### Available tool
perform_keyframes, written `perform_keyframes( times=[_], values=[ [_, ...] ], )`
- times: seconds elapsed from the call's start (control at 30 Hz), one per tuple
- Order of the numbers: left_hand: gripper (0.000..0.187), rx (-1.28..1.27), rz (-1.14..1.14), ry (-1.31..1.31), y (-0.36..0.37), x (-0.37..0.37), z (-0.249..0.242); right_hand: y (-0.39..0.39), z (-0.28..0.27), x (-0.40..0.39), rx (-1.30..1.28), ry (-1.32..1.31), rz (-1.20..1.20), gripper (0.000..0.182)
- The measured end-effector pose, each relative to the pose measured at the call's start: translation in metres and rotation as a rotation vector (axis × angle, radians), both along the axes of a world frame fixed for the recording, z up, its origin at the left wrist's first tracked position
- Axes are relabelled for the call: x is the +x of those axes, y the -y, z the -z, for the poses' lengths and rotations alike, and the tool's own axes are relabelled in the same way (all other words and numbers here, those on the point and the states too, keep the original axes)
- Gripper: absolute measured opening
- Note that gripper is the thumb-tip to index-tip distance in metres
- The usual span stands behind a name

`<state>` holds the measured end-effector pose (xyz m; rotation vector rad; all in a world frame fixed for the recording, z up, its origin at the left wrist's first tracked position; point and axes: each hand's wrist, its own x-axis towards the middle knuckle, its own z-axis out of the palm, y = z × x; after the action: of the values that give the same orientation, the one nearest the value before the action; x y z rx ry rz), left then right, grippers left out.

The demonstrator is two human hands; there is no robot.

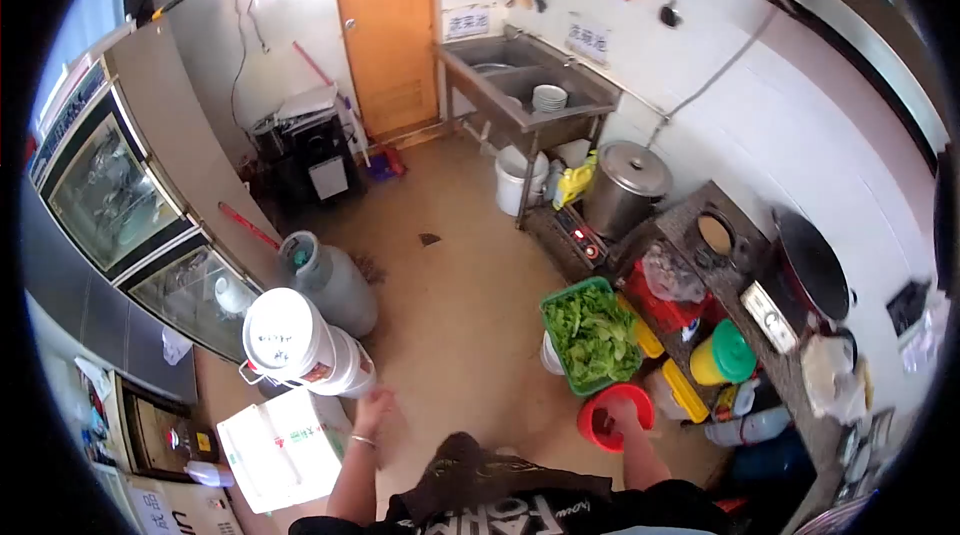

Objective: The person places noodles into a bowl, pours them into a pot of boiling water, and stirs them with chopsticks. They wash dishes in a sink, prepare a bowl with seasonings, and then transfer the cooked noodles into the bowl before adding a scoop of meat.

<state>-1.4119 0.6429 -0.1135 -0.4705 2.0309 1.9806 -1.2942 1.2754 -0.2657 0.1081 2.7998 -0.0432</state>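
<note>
My right hand (627, 419) reaches down into a red basin (592, 443) on the floor at the lower right. Its fingers are hidden, and something dark lies inside the basin. Just behind the basin stands a green basket (552, 320) full of leafy green vegetables (592, 335). My left hand (374, 411), with a band at the wrist, hangs near the base of the stacked white buckets (290, 335). Its fingers are too blurred to tell open from closed, and I make out nothing held in it. Beside that arm lies a white foam box (283, 450).
A grey gas cylinder (335, 285) stands behind the buckets. At the back, a steel double sink (530, 115) holds stacked bowls. A large steel pot (628, 185), a wok (812, 260) and a green-lidded yellow container (722, 355) line the right side. A glass-door cabinet (115, 195) stands left.
</note>
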Motion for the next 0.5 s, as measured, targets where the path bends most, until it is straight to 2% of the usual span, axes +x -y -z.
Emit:
perform_keyframes(
  times=[0.03,0.07,0.1,0.17,0.2,0.23,0.27,0.33,0.37,0.4,0.43,0.47,0.5],
  values=[
    [0.023,0.004,-0.091,-0.021,0.022,-0.02,0.018,0.026,-0.01,-0.082,-0.363,-0.23,0.34,0.02],
    [0.021,0.065,-0.182,0.058,0.034,-0.034,0.013,0.042,0.0,-0.159,-0.98,-0.236,0.533,0.024],
    [0.02,0.126,-0.27,0.134,0.046,-0.05,0.002,0.089,-0.047,-0.226,-1.309,-0.301,0.601,0.027],
    [0.019,0.177,-0.403,0.132,0.082,-0.089,0.031,0.151,-0.071,-0.344,-1.434,-0.241,0.509,0.027],
    [0.022,0.142,-0.532,0.161,0.087,-0.12,0.031,0.174,-0.069,-0.391,-1.448,-0.246,0.502,0.027],
    [0.024,0.101,-0.656,0.194,0.095,-0.15,0.029,0.198,-0.065,-0.431,-1.238,-0.188,0.374,0.024],
    [0.024,0.173,-0.701,0.183,0.114,-0.185,0.047,0.219,-0.065,-0.465,-1.029,-0.13,0.257,0.022],
    [0.025,0.214,-0.723,0.143,0.124,-0.277,0.042,0.225,0.051,-0.519,-0.999,-0.44,-0.15,0.019],
    [0.026,0.262,-0.704,0.106,0.132,-0.321,0.055,0.229,0.034,-0.537,-0.707,-0.247,-0.122,0.019],
    [0.026,0.558,-0.588,-0.052,0.141,-0.366,0.071,0.238,0.008,-0.542,-0.42,-0.052,-0.089,0.019],
    [0.024,0.356,-0.646,-0.004,0.113,-0.424,0.041,0.228,-0.015,-0.559,-0.422,-0.05,-0.076,0.019],
    [0.017,0.315,-0.619,0.024,0.096,-0.48,0.022,0.211,-0.052,-0.579,-0.577,-0.01,0.115,0.02],
    [0.017,0.296,-0.498,0.011,0.074,-0.535,-0.003,0.194,-0.069,-0.597,-0.737,0.029,0.32,0.02]
  ],
)
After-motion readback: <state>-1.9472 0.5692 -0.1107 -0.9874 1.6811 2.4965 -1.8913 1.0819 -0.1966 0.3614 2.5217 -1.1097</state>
